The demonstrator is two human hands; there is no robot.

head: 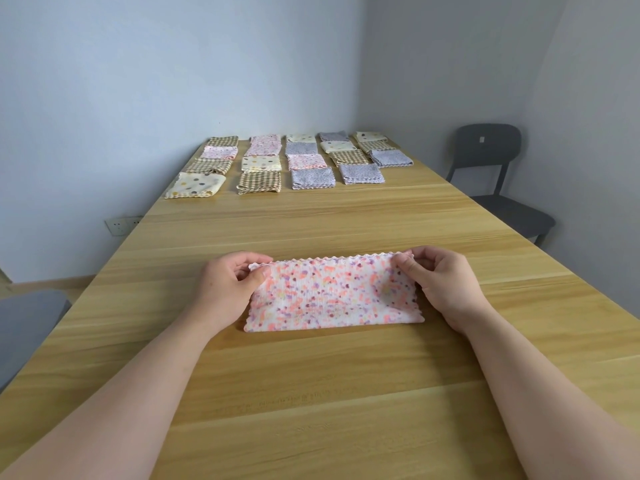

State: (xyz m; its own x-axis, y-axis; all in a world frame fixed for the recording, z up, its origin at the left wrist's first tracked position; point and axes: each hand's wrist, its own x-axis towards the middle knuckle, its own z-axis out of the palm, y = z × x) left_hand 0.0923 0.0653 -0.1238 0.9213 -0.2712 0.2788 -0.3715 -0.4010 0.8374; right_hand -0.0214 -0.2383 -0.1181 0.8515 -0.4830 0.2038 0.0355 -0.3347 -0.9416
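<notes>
My left hand (231,285) pinches the far left corner of the pink speckled cloth (334,296), thumb on top and fingers curled behind the scalloped edge; my right hand (439,279) pinches the far right corner in the same manner, thumb pressed onto the print. Both forearms reach in from the near edge of the wooden table (311,393), well apart from each other. The cloth lies as a long strip folded in half, running left to right between my hands in the middle of the table, its fold along the near side and its wavy open edges along the far side, flat on the wood except where the pinched corners are slightly raised. At the far end of the table, well apart from my hands, folded cloths (291,161) sit in five rows running away from me: dotted cream, brown check, lilac floral and pink speckled squares, each lying just beside the next. A grey chair (491,174) stands to the right of the table against the wall, and a wall socket (122,225) shows low on the left wall
</notes>
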